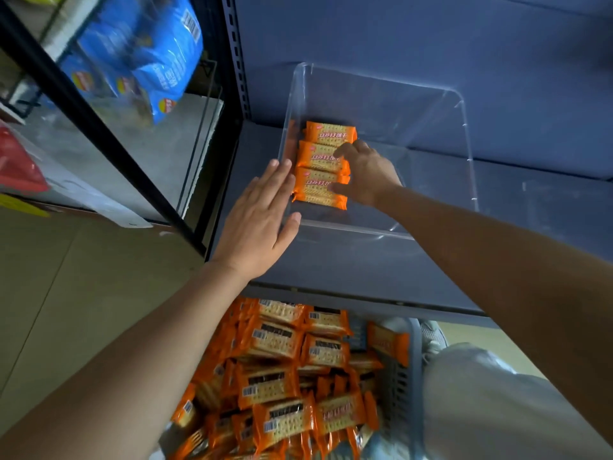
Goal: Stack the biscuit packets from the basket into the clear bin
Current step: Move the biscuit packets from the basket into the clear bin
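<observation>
A clear bin (pixel 464 134) stands on a blue-grey shelf (pixel 348 270). Three orange biscuit packets (pixel 320 157) lie in a row along its left wall, labels up. My right hand (pixel 366 175) is inside the bin, its fingers and thumb resting on the right ends of the two nearer packets. My left hand (pixel 258 220) lies flat with straight fingers against the outside of the bin's left wall, thumb at the front corner. Below the shelf, a basket (pixel 403 376) holds several more orange packets (pixel 282 370).
To the left stands a black-framed rack (pixel 99 127) with blue snack bags (pixel 142 58) and a red pack (pixel 16 167). The right part of the bin is bare. My trouser leg and shoe (pixel 433 336) are beside the basket on the right.
</observation>
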Demonstrator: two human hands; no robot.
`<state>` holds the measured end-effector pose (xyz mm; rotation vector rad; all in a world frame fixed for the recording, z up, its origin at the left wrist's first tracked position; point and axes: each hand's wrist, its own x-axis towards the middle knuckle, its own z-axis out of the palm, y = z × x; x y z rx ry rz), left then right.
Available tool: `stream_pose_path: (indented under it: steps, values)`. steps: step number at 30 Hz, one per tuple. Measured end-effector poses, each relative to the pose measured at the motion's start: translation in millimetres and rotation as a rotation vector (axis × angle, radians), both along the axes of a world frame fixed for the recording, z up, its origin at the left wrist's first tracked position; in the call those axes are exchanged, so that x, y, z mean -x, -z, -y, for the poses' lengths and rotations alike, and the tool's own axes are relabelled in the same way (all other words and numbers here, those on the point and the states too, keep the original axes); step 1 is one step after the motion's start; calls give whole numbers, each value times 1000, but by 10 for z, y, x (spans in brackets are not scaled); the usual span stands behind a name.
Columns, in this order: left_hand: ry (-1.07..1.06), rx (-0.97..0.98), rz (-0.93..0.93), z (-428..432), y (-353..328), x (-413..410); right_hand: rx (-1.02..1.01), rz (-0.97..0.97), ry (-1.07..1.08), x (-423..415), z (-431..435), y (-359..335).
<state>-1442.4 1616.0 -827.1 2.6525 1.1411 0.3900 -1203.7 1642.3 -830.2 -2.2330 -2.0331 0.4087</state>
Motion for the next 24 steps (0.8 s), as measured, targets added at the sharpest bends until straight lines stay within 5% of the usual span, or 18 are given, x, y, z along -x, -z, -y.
stream_pose_path:
  steps: [10,17,24]
  values:
    - [2,-3,89,816,-247,234,-393,-529,-138,666,1002,-577]
    - [-139,322,-216,1503,364,642,-53,-503,-125,995,1928,197]
    - [-315,642,-137,1668,847,857,216,-372,-18,1246,2275,908]
